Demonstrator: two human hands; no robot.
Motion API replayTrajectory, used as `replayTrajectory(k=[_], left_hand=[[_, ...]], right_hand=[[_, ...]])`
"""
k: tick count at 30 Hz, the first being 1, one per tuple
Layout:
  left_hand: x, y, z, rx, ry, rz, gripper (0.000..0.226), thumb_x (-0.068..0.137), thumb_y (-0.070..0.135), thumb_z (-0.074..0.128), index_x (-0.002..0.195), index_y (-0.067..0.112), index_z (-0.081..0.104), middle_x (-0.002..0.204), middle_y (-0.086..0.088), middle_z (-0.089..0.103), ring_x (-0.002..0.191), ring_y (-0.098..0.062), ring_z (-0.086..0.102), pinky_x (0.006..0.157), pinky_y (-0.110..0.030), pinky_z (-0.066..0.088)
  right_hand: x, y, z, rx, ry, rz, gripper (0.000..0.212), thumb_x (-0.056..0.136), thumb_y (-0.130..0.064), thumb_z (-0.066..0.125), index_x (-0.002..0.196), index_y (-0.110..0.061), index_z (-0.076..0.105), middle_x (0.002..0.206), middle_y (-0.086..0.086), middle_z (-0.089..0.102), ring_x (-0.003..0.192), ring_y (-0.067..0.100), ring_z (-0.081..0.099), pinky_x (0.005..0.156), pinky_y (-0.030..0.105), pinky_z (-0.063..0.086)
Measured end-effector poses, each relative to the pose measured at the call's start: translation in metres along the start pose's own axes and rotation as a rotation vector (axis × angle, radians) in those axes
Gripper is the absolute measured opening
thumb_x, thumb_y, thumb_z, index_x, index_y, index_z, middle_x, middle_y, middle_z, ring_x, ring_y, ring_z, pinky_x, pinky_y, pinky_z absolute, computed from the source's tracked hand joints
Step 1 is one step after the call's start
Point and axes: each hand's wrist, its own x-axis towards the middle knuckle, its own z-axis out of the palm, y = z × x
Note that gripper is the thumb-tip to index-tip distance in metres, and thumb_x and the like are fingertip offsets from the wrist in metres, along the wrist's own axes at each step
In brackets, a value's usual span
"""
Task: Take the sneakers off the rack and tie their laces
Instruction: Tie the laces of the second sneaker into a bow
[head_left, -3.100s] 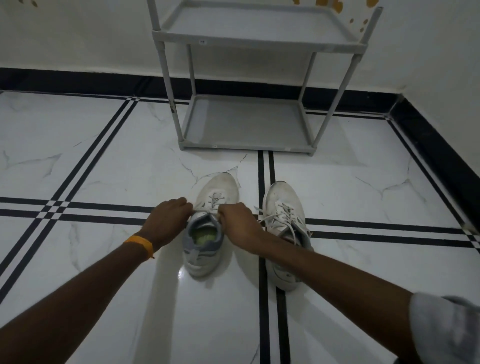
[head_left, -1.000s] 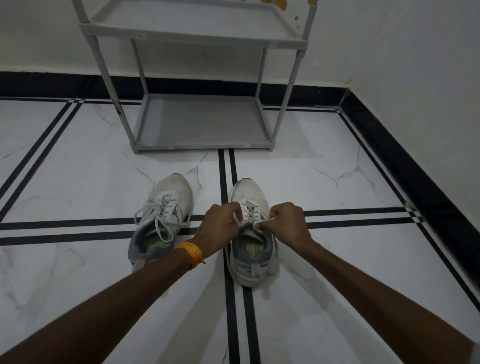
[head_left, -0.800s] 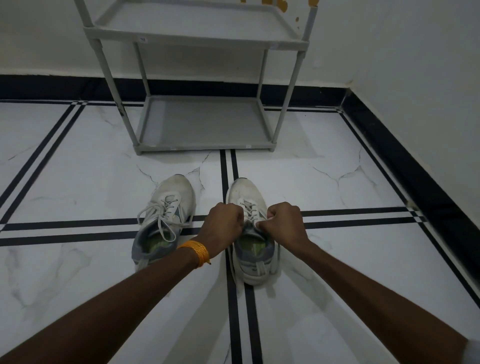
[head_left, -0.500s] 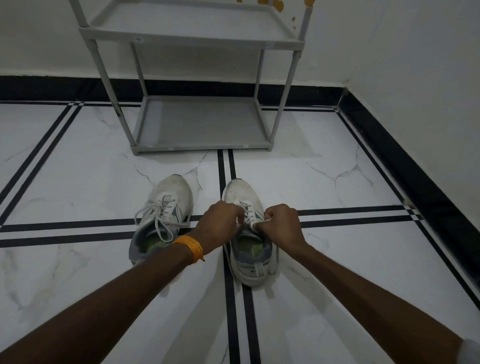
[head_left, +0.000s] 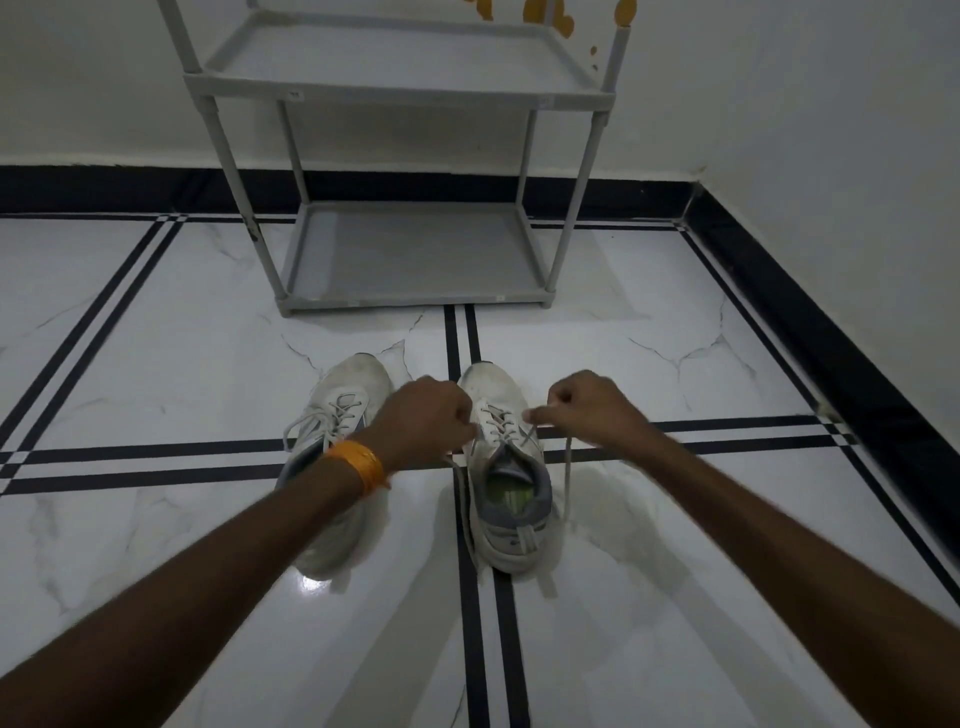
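White marble floor (head_left: 156, 364) w/ paired black stripes, black skirting along the walls. Grey 2-tier rack (head_left: 415, 260) stands at the back against the wall, both shelves bare. In front of it, on the floor, two white sneakers side by side, toes twd the rack: left sneaker (head_left: 348, 400) partly under the left forearm, laces in loops lying over its upper; right sneaker (head_left: 506, 488) sits on the lengthwise black stripes, grey collar and greenish insole showing. Left hand (head_left: 428, 421), orange band (head_left: 361, 462) at the wrist, is closed in a fist over the inner side of the right sneaker's lacing, pinching a lace end; that strand runs down along the shoe's left side. Right hand (head_left: 587, 405) also closed, thumb & fingers pinched on the other lace (head_left: 567, 483), held out to the shoe's right; the lace's loose end hangs down to the floor just beside the heel. Hands apart, lace pulled out either way across the top eyelets. No bow visible on the right sneaker.
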Motion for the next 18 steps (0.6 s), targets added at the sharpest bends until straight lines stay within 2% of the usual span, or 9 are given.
replayTrajectory(k=[3,5,7,9,11,13,15,16,18], left_hand=[[0.005,0.018,-0.047,-0.221,-0.177,0.095,0.034,0.089,0.037,0.065,0.064,0.016,0.057,0.063,0.003,0.055,0.057,-0.011,0.047,0.06,-0.027,0.038],[0.005,0.035,-0.075,-0.361,-0.19,0.214,0.031,0.087,0.035,0.068,0.064,0.019,0.055,0.071,0.002,0.057,0.067,-0.012,0.052,0.064,-0.029,0.04],[0.006,0.051,-0.089,-0.403,-0.198,0.335,0.022,0.088,0.035,0.067,0.07,0.026,0.061,0.084,0.004,0.066,0.077,-0.011,0.061,0.069,-0.026,0.046],[0.011,0.062,-0.094,-0.272,-0.218,0.413,0.01,0.091,0.038,0.063,0.086,0.03,0.067,0.102,0.003,0.069,0.087,-0.015,0.067,0.076,-0.028,0.051],[0.017,0.067,-0.094,0.104,-0.14,0.452,0.027,0.094,0.042,0.056,0.107,0.02,0.066,0.107,0.002,0.067,0.087,-0.015,0.064,0.073,-0.027,0.047],[0.023,0.068,-0.095,0.482,-0.018,0.445,0.032,0.097,0.042,0.049,0.108,0.015,0.063,0.103,-0.001,0.066,0.081,-0.014,0.055,0.068,-0.028,0.04],[0.028,0.068,-0.1,0.57,0.081,0.37,0.032,0.098,0.04,0.048,0.103,0.014,0.064,0.098,-0.004,0.067,0.076,-0.016,0.052,0.065,-0.029,0.038],[0.03,0.068,-0.106,0.479,0.092,0.316,0.03,0.097,0.04,0.05,0.098,0.014,0.065,0.094,-0.005,0.067,0.076,-0.017,0.054,0.065,-0.029,0.039],[0.034,0.064,-0.116,-0.007,0.012,0.203,0.024,0.095,0.035,0.055,0.082,0.016,0.061,0.08,-0.002,0.063,0.072,-0.016,0.057,0.061,-0.026,0.041]], right_hand=[[0.003,-0.039,-0.038,-0.023,-0.096,-0.035,0.034,0.082,-0.039,0.073,0.066,-0.011,0.061,0.063,0.0,0.055,0.054,0.013,0.044,0.05,0.024,0.034],[0.005,-0.064,-0.059,-0.046,-0.101,-0.082,0.03,0.085,-0.037,0.069,0.077,-0.008,0.067,0.074,0.004,0.061,0.057,0.013,0.046,0.049,0.024,0.035],[0.007,-0.086,-0.075,-0.073,-0.071,-0.128,0.026,0.087,-0.031,0.067,0.082,-0.005,0.069,0.075,0.007,0.061,0.055,0.013,0.044,0.047,0.024,0.034],[0.006,-0.105,-0.09,-0.075,-0.055,-0.18,0.025,0.087,-0.031,0.068,0.075,-0.009,0.067,0.068,0.004,0.058,0.05,0.011,0.041,0.045,0.023,0.033],[0.006,-0.12,-0.1,-0.01,-0.049,-0.227,0.029,0.086,-0.033,0.069,0.066,-0.013,0.062,0.06,0.0,0.054,0.046,0.01,0.039,0.044,0.022,0.033],[0.006,-0.13,-0.102,0.023,-0.012,-0.286,0.03,0.085,-0.035,0.07,0.064,-0.015,0.062,0.06,-0.001,0.055,0.047,0.009,0.042,0.045,0.022,0.035],[0.007,-0.133,-0.099,0.104,0.029,-0.34,0.024,0.087,-0.033,0.068,0.071,-0.016,0.067,0.068,-0.002,0.062,0.048,0.005,0.048,0.047,0.02,0.039],[0.008,-0.132,-0.098,0.185,0.035,-0.342,0.018,0.089,-0.03,0.066,0.08,-0.016,0.071,0.074,-0.002,0.065,0.05,0.004,0.051,0.049,0.02,0.042],[0.01,-0.122,-0.094,0.319,0.046,-0.303,0.017,0.091,-0.017,0.059,0.104,-0.015,0.07,0.088,0.003,0.067,0.061,0.008,0.058,0.055,0.022,0.049]])
